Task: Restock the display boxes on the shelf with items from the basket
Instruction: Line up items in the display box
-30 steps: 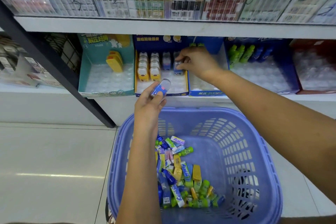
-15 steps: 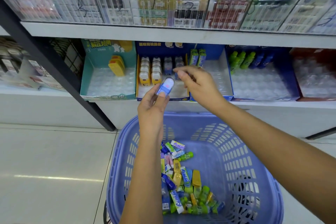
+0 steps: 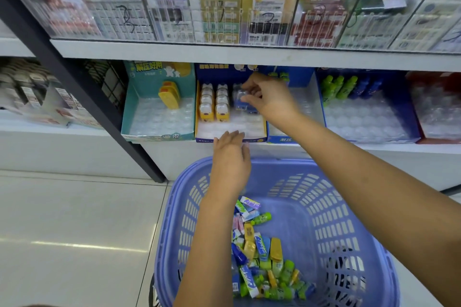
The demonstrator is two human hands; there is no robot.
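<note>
One blue item (image 3: 241, 104) passed rightward, two yellow columns (image 3: 222, 111)

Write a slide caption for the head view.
Right hand pinches a blue item in the yellow-walled display box; open left hand hovers at its front edge, over the basket.

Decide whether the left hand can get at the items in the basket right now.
Probably yes: the left hand looks empty, the basket lies open beneath it, and nothing covers the items.
</note>
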